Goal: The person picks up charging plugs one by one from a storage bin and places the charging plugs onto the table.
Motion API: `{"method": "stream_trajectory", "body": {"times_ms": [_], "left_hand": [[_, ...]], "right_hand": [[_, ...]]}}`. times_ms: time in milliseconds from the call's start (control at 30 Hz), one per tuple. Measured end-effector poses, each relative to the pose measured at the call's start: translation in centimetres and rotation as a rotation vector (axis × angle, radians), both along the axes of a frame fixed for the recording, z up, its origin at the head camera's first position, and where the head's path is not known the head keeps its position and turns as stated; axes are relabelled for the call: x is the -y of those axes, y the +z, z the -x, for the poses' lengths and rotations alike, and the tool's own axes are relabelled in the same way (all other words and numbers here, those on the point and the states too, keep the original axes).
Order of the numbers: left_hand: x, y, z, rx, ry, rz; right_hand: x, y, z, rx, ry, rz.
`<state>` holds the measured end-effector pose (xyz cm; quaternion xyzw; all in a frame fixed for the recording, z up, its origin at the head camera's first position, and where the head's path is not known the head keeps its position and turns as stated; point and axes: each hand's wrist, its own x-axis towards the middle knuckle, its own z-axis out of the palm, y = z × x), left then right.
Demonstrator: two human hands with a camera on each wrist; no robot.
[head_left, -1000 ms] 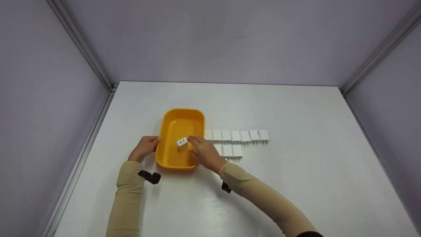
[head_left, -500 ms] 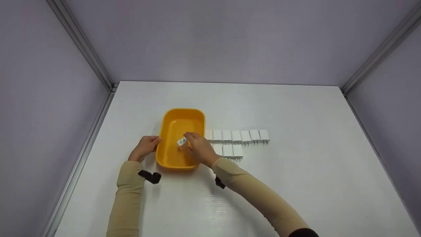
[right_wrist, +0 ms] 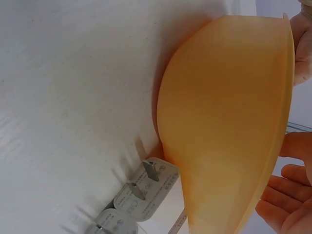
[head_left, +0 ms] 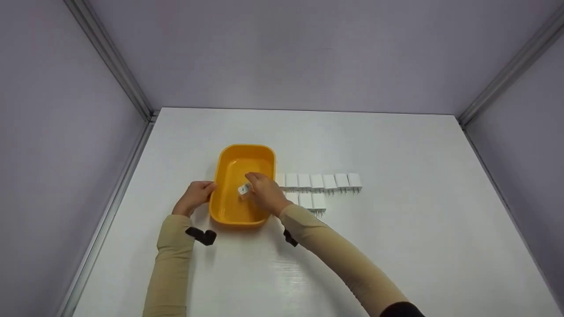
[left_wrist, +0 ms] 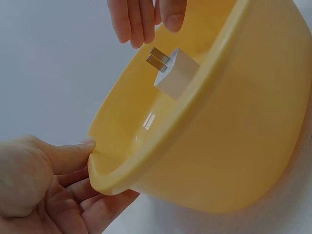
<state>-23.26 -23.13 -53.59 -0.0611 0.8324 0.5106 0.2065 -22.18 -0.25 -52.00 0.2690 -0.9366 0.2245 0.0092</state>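
Observation:
A yellow plastic basin (head_left: 229,211) sits on the white table. My left hand (head_left: 194,198) grips its left rim; in the left wrist view the thumb (left_wrist: 73,156) is on the rim with the fingers below. One white charger plug (left_wrist: 178,73) is inside the basin, its two metal prongs pointing up. Over the basin's right side is my right hand (head_left: 266,193), beside that charger, fingers loosely extended and holding nothing. In the left wrist view the right fingertips (left_wrist: 141,29) are apart from the charger. The right hand covers part of the basin in the head view.
Right of the basin lie two rows of white charger plugs: a back row (head_left: 317,181) of several and a shorter front row (head_left: 312,201), partly hidden by the right arm. The nearest charger (right_wrist: 151,190) is close against the basin's wall. Grey walls surround the table.
My right hand has shifted slightly left and away, further over the basin, beside the charger. The charger's angle has changed a little. My left hand stays on the rim.

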Motion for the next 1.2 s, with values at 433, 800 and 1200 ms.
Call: {"method": "stream_trajectory", "body": {"times_ms": [433, 800, 1200], "left_hand": [[0.0, 0.0, 0.0, -0.012, -0.005, -0.006], [-0.1, 0.0, 0.0, 0.005, -0.010, -0.011], [0.0, 0.2, -0.1, -0.018, -0.026, -0.011]], "right_hand": [[0.7, -1.2, 0.7, -0.003, 0.051, -0.100], [1.0, -1.8, 0.7, -0.010, 0.059, -0.113], [1.2, -2.4, 0.9, -0.045, 0.072, -0.072]]}}
